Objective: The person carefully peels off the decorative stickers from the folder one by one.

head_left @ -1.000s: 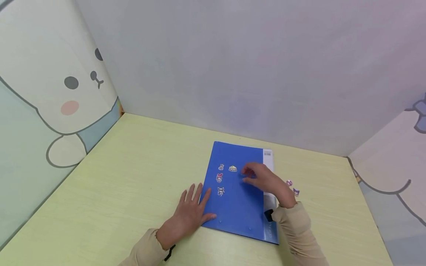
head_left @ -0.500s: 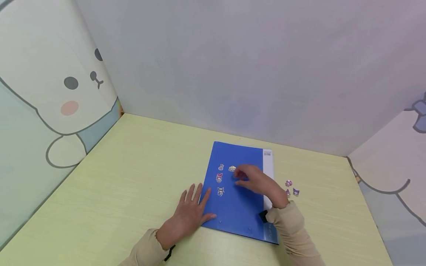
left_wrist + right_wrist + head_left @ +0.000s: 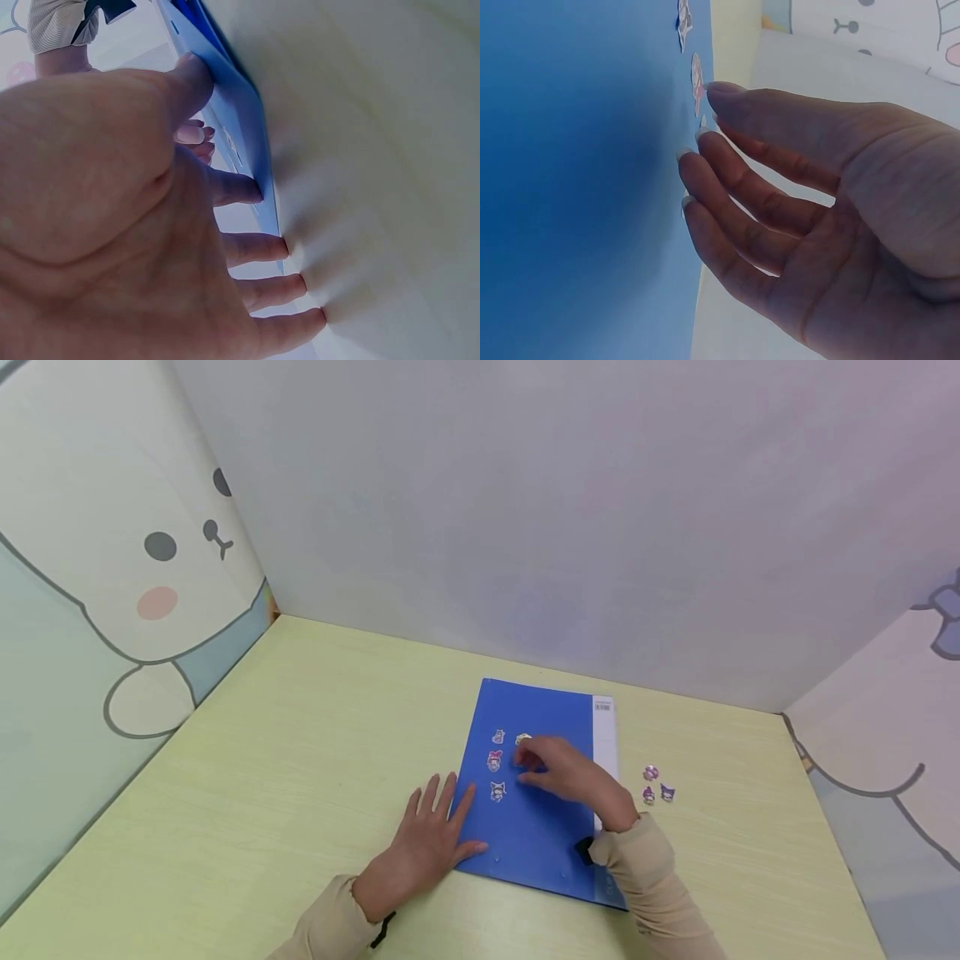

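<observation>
A blue folder (image 3: 536,710) lies on the table. Its left side carries a column of three stickers: a grey-and-white one (image 3: 498,737), one with a red bow (image 3: 495,761) and one with dark pointed ears (image 3: 497,792). My left hand (image 3: 423,839) rests with spread fingers across the folder's lower left edge, its outer fingertips on the table. Over the folder's middle is my right hand (image 3: 562,768), fingers loosely bent and thumb apart. The right wrist view shows nothing between them. This hand partly covers a yellow sticker (image 3: 522,739) in the head view.
On the table (image 3: 337,735) right of the folder lie three purple stickers: a round one (image 3: 650,772), a small one (image 3: 648,796) and a pointy-eared one (image 3: 667,793). A pale wall (image 3: 525,527) stands behind, with cartoon-printed panels at both sides.
My right hand has moved left across the folder, toward the sticker column. Its wrist has uncovered a small purple sticker on the table. My left hand has stayed in place.
</observation>
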